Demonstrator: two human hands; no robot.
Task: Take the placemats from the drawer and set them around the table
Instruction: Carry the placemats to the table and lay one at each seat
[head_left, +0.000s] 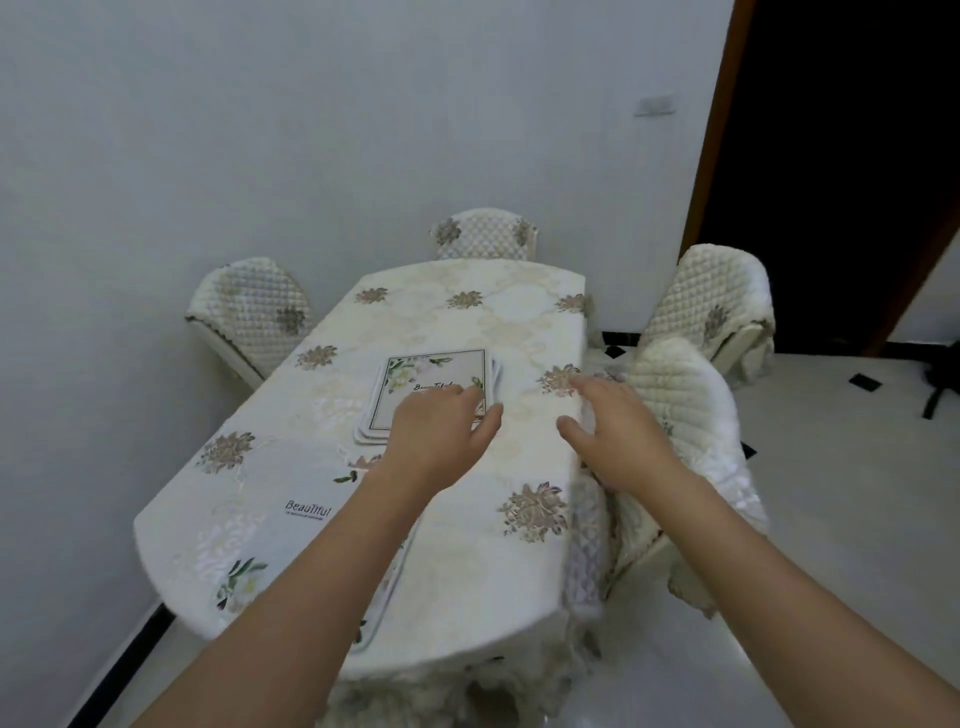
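Observation:
A small stack of white placemats (436, 376) with a floral print and the word "Beautiful" lies in the middle of the table (524, 338). My left hand (441, 431) rests on the stack's near right corner, fingers spread. Another placemat (260, 525) lies flat at the table's near left end, partly hidden under my left forearm. My right hand (618, 436) hovers over the table's right edge, fingers apart and holding nothing.
The table wears a cream floral cloth. Quilted chairs stand around it: one at far left (254, 312), one at the far end (485, 234), two on the right (711, 306) (685, 415). A white wall runs left and behind; a dark doorway (841, 171) opens at right.

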